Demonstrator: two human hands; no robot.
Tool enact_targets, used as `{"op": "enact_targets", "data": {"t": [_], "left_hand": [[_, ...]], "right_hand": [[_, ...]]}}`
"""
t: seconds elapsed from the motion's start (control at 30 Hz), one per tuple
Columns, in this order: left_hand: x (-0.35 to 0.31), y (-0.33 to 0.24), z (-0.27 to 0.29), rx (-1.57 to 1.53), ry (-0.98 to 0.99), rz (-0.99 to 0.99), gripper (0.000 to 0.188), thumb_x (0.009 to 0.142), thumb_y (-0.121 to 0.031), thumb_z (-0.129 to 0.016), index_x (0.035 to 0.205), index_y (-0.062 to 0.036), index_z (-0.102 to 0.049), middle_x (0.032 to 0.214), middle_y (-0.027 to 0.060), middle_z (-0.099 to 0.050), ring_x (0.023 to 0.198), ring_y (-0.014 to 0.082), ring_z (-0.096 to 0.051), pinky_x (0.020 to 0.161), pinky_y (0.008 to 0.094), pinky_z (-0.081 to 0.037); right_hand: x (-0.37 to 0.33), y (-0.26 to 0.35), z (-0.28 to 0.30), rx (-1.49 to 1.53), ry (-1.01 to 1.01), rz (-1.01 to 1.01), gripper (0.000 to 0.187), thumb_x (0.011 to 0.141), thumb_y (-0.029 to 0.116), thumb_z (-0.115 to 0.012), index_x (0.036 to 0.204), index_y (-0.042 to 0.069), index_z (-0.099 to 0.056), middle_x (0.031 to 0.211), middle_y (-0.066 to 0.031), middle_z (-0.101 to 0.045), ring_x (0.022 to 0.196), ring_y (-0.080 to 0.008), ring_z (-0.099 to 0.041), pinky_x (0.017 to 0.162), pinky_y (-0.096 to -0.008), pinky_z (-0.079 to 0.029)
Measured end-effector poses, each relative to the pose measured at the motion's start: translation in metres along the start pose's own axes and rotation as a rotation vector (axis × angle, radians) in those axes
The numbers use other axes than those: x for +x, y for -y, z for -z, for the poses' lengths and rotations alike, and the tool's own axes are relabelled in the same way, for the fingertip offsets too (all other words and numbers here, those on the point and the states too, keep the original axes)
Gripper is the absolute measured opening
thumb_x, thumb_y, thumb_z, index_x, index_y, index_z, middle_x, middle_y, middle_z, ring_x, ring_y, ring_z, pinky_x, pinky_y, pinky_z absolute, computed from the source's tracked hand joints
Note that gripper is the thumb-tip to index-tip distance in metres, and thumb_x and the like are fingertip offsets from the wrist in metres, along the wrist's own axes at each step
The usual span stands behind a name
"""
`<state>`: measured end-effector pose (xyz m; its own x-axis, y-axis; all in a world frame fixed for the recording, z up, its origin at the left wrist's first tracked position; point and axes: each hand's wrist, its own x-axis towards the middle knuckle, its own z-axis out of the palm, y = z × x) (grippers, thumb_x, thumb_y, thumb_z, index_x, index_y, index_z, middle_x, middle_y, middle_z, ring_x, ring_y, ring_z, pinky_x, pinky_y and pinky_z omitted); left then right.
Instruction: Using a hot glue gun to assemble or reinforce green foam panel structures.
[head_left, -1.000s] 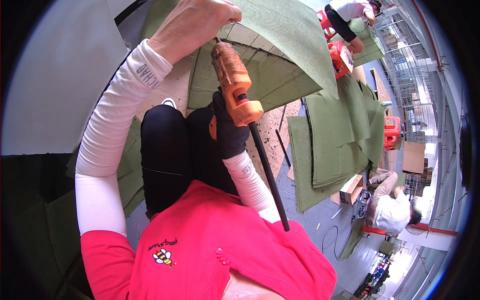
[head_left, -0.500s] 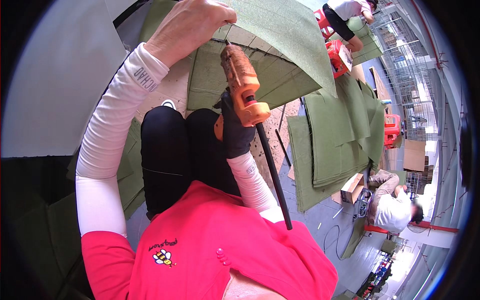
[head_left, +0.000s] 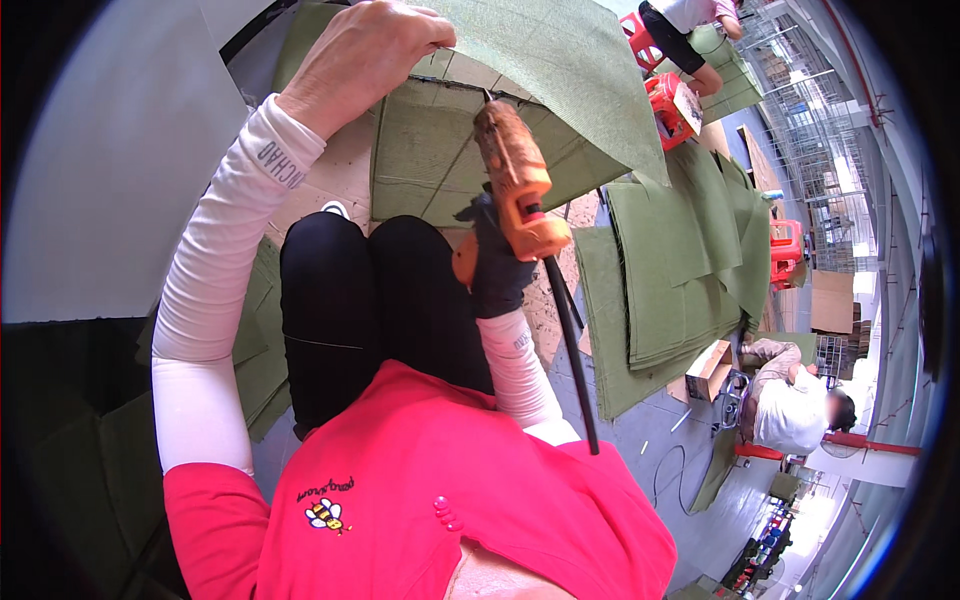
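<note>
My left hand (head_left: 368, 58), bare below a white sleeve, pinches the near edge of a green woven sheet (head_left: 570, 75) and holds it lifted. Beneath that raised edge lies another green panel (head_left: 425, 150) crossed by thin dark lines. In a black glove, my right hand (head_left: 498, 272) grips an orange glue gun (head_left: 522, 185) with brown-stained casing. Its nozzle points up toward the gap between sheet and panel, close to the panel's dark far edge. A long black glue stick (head_left: 577, 370) sticks out of the gun's back end, over my right forearm.
Right of my knees lies a stack of green sheets (head_left: 660, 300) beside an open cardboard box (head_left: 708, 370). Red plastic stools (head_left: 673, 110) stand farther off. Two people sit working, one at the upper right, one at the right (head_left: 790, 415). A white surface (head_left: 110, 170) rises at my left.
The glue gun and my right hand have moved to the right along the panel's edge. My left hand, still pinching the sheet, has shifted slightly left.
</note>
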<state>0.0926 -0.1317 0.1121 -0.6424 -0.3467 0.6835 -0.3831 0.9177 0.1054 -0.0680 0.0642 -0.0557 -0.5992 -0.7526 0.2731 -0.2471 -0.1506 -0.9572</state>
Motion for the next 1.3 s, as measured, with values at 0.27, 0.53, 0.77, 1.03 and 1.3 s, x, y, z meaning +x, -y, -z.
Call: {"op": "enact_targets", "data": {"t": [0.27, 0.53, 0.77, 1.03, 1.3], "left_hand": [[-0.030, 0.004, -0.018, 0.108, -0.120, -0.052, 0.022, 0.081, -0.001, -0.064, 0.101, -0.0072, -0.070, 0.097, 0.0063, -0.070, 0.084, 0.0266, -0.069, 0.071, 0.0341, -0.057], [-0.064, 0.009, -0.038, 0.303, -0.243, 0.019, 0.024, 0.078, 0.003, -0.070, 0.101, -0.0051, -0.071, 0.103, 0.0050, -0.070, 0.092, 0.0231, -0.070, 0.076, 0.0321, -0.058], [-0.077, 0.010, -0.056, 0.360, -0.374, 0.102, 0.022, 0.077, 0.004, -0.072, 0.096, -0.0074, -0.073, 0.101, 0.0026, -0.070, 0.092, 0.0206, -0.070, 0.077, 0.0314, -0.058], [-0.088, 0.016, -0.065, 0.271, -0.413, 0.164, 0.024, 0.083, 0.007, -0.069, 0.102, -0.0066, -0.073, 0.106, 0.0046, -0.070, 0.097, 0.0221, -0.068, 0.083, 0.0320, -0.056], [-0.093, 0.020, -0.052, -0.754, -0.564, 1.158, 0.053, 0.101, -0.052, -0.052, 0.112, -0.0027, -0.068, 0.104, 0.0066, -0.070, 0.092, 0.0153, -0.067, 0.074, 0.0269, -0.053]], "right_hand": [[-0.027, -0.090, 0.163, 0.100, 0.182, -0.246, 0.042, 0.098, 0.021, -0.060, 0.133, 0.000, -0.054, 0.124, -0.0092, -0.062, 0.109, -0.0191, -0.060, 0.095, -0.0328, -0.047], [-0.098, -0.271, 0.274, 0.561, -0.417, -0.863, 0.063, 0.099, 0.060, -0.049, 0.147, 0.020, -0.041, 0.140, -0.0041, -0.052, 0.123, -0.0213, -0.052, 0.103, -0.0395, -0.044], [-0.133, -0.372, 0.297, 0.656, -0.437, -1.012, 0.076, 0.089, 0.075, -0.050, 0.150, 0.031, -0.037, 0.147, -0.0087, -0.046, 0.128, -0.0291, -0.048, 0.108, -0.0513, -0.038], [-0.218, -0.416, 0.306, 0.776, -0.527, -1.228, 0.071, 0.088, 0.074, -0.053, 0.134, 0.020, -0.052, 0.125, -0.0113, -0.063, 0.119, -0.0348, -0.056, 0.109, -0.0478, -0.040], [-0.110, -0.322, 0.344, -0.655, -0.080, -0.736, 0.036, 0.095, 0.043, -0.056, 0.089, 0.008, -0.062, 0.067, -0.0078, -0.064, 0.058, -0.0212, -0.061, 0.060, -0.0360, -0.053]]}}
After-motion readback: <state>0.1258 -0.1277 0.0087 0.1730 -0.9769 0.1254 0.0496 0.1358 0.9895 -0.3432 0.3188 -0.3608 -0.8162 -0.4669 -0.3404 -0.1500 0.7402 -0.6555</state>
